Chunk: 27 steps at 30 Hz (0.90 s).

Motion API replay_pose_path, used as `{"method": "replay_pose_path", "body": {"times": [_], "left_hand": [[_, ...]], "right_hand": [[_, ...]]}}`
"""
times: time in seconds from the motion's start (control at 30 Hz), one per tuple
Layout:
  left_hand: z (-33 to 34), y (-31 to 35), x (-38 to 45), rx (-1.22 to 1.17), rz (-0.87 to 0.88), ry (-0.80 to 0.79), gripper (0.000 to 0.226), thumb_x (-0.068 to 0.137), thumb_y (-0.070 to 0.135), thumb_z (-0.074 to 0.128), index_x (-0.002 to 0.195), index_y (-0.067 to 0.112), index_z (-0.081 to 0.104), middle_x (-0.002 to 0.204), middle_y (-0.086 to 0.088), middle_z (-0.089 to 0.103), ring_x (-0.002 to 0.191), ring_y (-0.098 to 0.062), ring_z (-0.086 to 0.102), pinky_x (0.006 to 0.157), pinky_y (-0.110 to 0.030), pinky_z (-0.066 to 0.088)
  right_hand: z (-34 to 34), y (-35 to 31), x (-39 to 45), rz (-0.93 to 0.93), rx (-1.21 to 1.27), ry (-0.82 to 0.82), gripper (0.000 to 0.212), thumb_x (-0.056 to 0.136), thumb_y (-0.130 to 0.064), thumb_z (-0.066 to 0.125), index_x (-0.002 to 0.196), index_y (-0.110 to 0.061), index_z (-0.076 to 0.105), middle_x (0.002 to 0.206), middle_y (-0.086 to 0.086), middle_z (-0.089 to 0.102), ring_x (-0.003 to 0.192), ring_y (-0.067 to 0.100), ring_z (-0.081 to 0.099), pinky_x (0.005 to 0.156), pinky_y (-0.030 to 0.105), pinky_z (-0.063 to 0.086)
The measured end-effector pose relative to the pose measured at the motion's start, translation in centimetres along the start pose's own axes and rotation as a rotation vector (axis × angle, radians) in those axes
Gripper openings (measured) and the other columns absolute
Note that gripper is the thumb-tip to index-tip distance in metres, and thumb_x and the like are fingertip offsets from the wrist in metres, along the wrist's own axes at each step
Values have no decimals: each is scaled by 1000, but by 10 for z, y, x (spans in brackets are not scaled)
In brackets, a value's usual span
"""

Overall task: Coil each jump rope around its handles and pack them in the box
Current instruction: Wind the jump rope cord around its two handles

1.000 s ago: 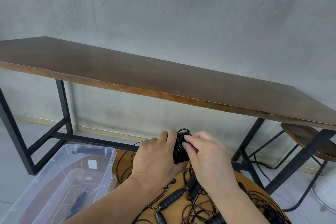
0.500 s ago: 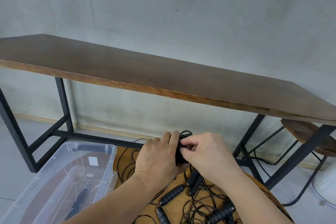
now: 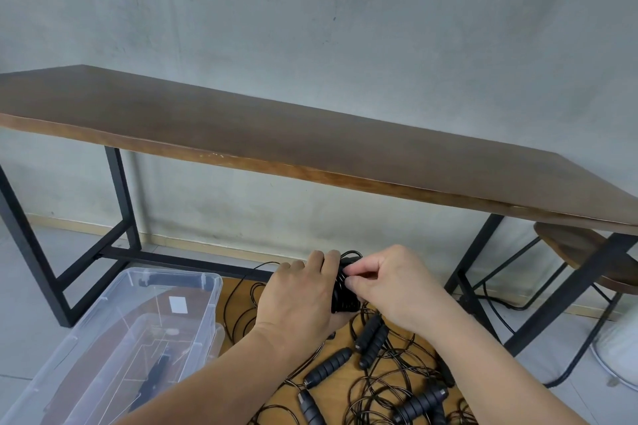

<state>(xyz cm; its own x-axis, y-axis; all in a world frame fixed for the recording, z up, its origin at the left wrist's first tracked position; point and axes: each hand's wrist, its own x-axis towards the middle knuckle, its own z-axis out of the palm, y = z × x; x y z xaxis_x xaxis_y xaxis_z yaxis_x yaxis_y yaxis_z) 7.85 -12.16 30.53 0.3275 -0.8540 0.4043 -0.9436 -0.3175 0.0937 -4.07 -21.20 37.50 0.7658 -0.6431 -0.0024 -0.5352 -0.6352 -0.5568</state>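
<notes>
I have both hands raised over the near round table, meeting on one coiled jump rope. My left hand wraps its fingers round the bundle from the left, holding handles and cord together. My right hand pinches the cord at the top of the bundle between thumb and fingertips. A short loop of cord sticks up above the knuckles.

Below my wrists the loose jump ropes lie tangled across the wood, black ribbed handles and thin cord running right to the table's near and right edges.

The clear plastic box sits just left of the table, its right wall close beside the table's edge, mouth open upward, with a dark item lying on its bottom.

Beyond my hands the long wooden bench spans the wall; I see bare floor under it and a stool at far right.
</notes>
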Motion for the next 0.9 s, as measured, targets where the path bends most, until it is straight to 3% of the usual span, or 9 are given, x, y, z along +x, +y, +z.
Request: {"method": "replay_pose_path", "body": {"times": [0.17,0.23,0.3,0.5,0.67,0.8,0.9], "left_hand": [[4,4,-2,0,37,-3,61,88,66,47,132,26,37,116,5,55,100,-20,61,86,-34,48],[5,8,-4,-10,39,-9,61,87,64,49,133,26,38,118,4,55,102,-20,61,89,-35,48],[6,10,-4,-19,41,-1,62,87,64,50,134,26,36,120,4,54,104,-20,60,90,-35,47],[9,13,-8,-9,83,9,61,88,64,46,135,27,36,119,4,53,101,-21,61,85,-33,46],[12,12,-10,-24,90,-19,62,87,62,52,135,27,34,121,4,52,101,-20,60,85,-33,46],[-3,3,10,3,24,65,70,86,60,55,140,28,25,122,4,51,98,-20,59,85,-33,48],[-18,-1,29,74,37,137,74,84,63,53,142,29,24,122,5,51,93,-20,59,80,-31,46]], "right_hand": [[3,-5,-1,3,-109,22,16,86,-24,67,100,-23,75,92,-4,71,82,9,65,71,23,57],[7,-7,-2,-8,-186,19,10,86,-25,63,86,-19,72,82,0,67,73,11,61,56,21,49],[11,-6,-4,0,-192,47,13,84,-25,62,74,-19,66,73,1,63,67,12,58,51,21,42],[12,2,-9,102,-15,27,20,78,-31,63,69,-16,71,69,3,68,71,21,65,62,40,55],[10,-1,-16,167,-39,-26,22,81,-36,62,72,-17,69,63,-2,61,60,12,55,53,27,43],[43,-12,-36,146,-145,-282,22,85,-36,64,76,-18,73,76,-1,69,70,12,63,75,29,57],[47,-9,-38,169,21,-118,26,90,-42,64,79,-20,74,77,-6,71,69,5,62,74,25,55]]}}
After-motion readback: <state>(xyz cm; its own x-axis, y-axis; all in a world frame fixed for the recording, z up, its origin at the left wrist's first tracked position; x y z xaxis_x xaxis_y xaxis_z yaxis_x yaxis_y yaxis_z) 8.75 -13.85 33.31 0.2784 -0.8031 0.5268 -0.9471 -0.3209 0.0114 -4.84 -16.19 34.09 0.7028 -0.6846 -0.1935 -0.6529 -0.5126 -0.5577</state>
